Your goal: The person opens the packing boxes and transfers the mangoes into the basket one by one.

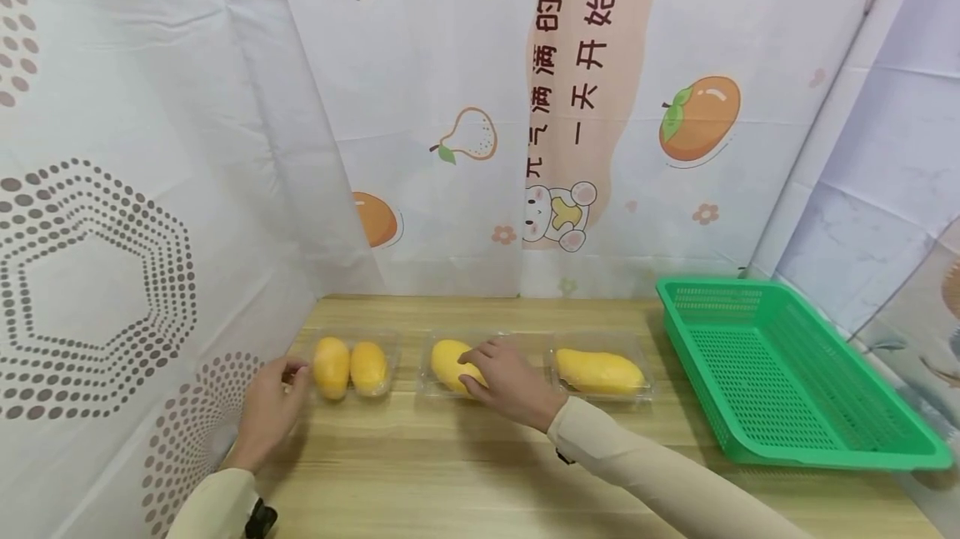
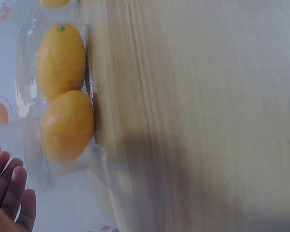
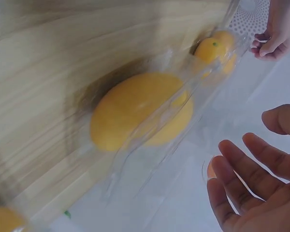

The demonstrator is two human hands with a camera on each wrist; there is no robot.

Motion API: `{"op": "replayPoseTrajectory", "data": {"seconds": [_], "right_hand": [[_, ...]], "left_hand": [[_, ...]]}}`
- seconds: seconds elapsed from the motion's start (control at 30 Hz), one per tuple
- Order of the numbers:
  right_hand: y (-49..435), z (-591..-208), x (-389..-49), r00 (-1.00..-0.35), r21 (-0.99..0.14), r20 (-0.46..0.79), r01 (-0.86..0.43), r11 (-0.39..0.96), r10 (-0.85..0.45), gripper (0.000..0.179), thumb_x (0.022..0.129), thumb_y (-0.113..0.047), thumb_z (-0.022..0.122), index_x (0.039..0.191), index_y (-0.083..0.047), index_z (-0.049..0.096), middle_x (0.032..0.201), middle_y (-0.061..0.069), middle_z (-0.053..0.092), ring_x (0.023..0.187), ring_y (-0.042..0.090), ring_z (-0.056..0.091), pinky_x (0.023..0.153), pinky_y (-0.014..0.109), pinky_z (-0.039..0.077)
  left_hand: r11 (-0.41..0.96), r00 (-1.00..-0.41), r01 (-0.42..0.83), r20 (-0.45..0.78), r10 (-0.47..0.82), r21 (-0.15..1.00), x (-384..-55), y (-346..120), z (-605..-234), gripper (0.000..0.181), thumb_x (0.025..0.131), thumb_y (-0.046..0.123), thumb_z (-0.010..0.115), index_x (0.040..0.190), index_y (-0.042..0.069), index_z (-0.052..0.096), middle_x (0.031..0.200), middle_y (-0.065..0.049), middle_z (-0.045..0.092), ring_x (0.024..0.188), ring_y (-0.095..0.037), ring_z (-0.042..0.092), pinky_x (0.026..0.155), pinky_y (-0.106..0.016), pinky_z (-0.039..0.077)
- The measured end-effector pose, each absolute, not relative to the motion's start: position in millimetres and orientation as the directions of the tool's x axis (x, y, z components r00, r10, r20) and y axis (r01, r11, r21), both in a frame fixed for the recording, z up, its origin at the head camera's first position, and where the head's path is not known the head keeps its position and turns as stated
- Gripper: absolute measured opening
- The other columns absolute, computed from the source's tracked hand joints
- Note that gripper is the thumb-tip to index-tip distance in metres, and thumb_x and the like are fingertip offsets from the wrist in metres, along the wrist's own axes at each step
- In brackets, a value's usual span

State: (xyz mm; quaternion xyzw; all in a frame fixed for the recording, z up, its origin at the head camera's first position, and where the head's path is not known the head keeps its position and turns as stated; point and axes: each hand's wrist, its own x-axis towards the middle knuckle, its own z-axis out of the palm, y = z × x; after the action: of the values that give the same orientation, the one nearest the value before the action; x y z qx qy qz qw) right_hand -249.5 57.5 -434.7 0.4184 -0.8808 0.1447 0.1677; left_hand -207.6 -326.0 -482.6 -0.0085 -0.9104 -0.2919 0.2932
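Observation:
Three clear plastic boxes stand in a row on the wooden table. The left box (image 2: 29, 92) holds two orange-yellow mangoes (image 1: 369, 369), the middle one a yellow mango (image 3: 140, 111), and the right one a longer yellow mango (image 1: 600, 371). My left hand (image 1: 273, 406) is at the left end of the left box, fingers loosely bent with nothing in them; whether it touches the box I cannot tell. Over the middle box hovers my right hand (image 1: 510, 381), its spread fingers apart from the mango in the right wrist view and partly covering it in the head view.
A green plastic basket (image 1: 675, 347) stands on the right of the table (image 1: 420, 472). Printed cloth (image 1: 465, 214) hangs along the back, and more cloth (image 1: 112, 147) walls off the left side close to my left hand.

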Motion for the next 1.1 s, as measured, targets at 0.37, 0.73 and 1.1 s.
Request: {"op": "replayPoseTrajectory", "data": {"seconds": [0.37, 0.73, 1.1], "right_hand": [[21, -439, -250, -0.553, -0.070, 0.391, -0.815, 0.575, -0.736, 0.024, 0.102, -0.026, 0.067, 0.120, -0.011, 0.072, 0.113, 0.000, 0.073, 0.102, 0.016, 0.064, 0.089, 0.029, 0.054], [-13, -440, -250, -0.524, -0.044, 0.403, -0.830, 0.556, -0.751, 0.023, 0.100, -0.027, 0.068, 0.117, -0.013, 0.074, 0.110, -0.002, 0.073, 0.099, 0.017, 0.063, 0.083, 0.030, 0.051], [-54, -438, -250, -0.486, 0.025, 0.376, -0.846, 0.533, -0.789, 0.023, 0.102, -0.030, 0.067, 0.118, -0.016, 0.074, 0.113, -0.005, 0.073, 0.105, 0.013, 0.065, 0.094, 0.027, 0.051]], "left_hand": [[0.828, -0.810, 0.146, 0.546, -0.213, 0.541, -208, -336, -487, 0.014, 0.098, 0.006, 0.063, 0.106, -0.003, 0.070, 0.098, -0.015, 0.068, 0.083, -0.026, 0.062, 0.066, -0.029, 0.046], [0.799, -0.826, 0.069, 0.484, -0.290, 0.597, -208, -343, -490, 0.018, 0.102, 0.009, 0.059, 0.110, -0.003, 0.070, 0.099, -0.017, 0.069, 0.086, -0.028, 0.062, 0.068, -0.025, 0.043], [0.695, -0.872, -0.105, 0.269, -0.408, 0.711, -208, -351, -496, 0.034, 0.109, 0.025, 0.051, 0.111, -0.006, 0.065, 0.102, -0.021, 0.068, 0.089, -0.031, 0.062, 0.070, -0.034, 0.047]]}}
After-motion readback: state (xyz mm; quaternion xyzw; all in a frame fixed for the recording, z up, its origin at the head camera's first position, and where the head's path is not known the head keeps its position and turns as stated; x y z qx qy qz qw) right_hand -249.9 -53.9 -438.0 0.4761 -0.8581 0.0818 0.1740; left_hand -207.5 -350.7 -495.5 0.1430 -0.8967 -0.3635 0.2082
